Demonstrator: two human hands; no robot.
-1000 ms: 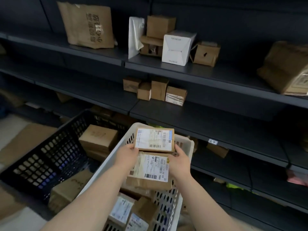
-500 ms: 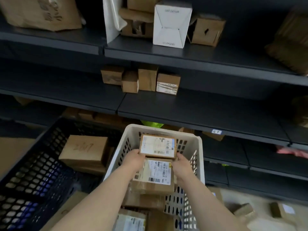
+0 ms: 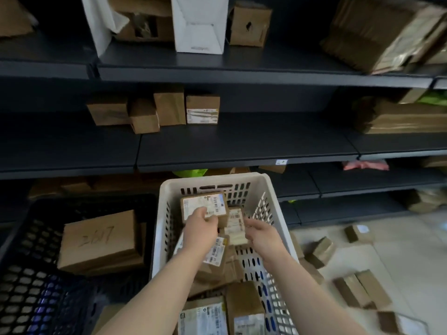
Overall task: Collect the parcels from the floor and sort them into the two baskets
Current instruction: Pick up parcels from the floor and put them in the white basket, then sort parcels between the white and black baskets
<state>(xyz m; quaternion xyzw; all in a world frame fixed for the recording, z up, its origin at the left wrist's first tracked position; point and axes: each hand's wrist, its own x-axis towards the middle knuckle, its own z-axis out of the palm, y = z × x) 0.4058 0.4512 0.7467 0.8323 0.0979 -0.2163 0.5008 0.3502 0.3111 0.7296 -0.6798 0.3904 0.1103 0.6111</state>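
Note:
Both my hands are inside the white perforated basket (image 3: 272, 197). My left hand (image 3: 200, 229) pinches the near edge of a brown labelled parcel (image 3: 212, 203) close to the basket's far wall. My right hand (image 3: 262, 235) is open with relaxed fingers, just right of a small tilted parcel (image 3: 235, 226) that it does not hold. Another labelled parcel (image 3: 217, 251) lies under my left wrist, on top of several parcels (image 3: 244, 301) that fill the basket. Loose brown parcels lie on the pale floor to the right, such as one parcel (image 3: 321, 250) and another (image 3: 362, 288).
A black perforated basket (image 3: 26, 281) stands left of the white one and holds a large brown box (image 3: 99, 240) with handwriting. Dark shelving (image 3: 242, 143) rises behind both baskets, carrying small boxes (image 3: 202, 108), a white box (image 3: 199, 22) and big brown packages (image 3: 387, 32).
The stack I held in both hands has come apart inside the white basket. My right hand has let go and the lower parcels have dropped; the view has tilted down and right.

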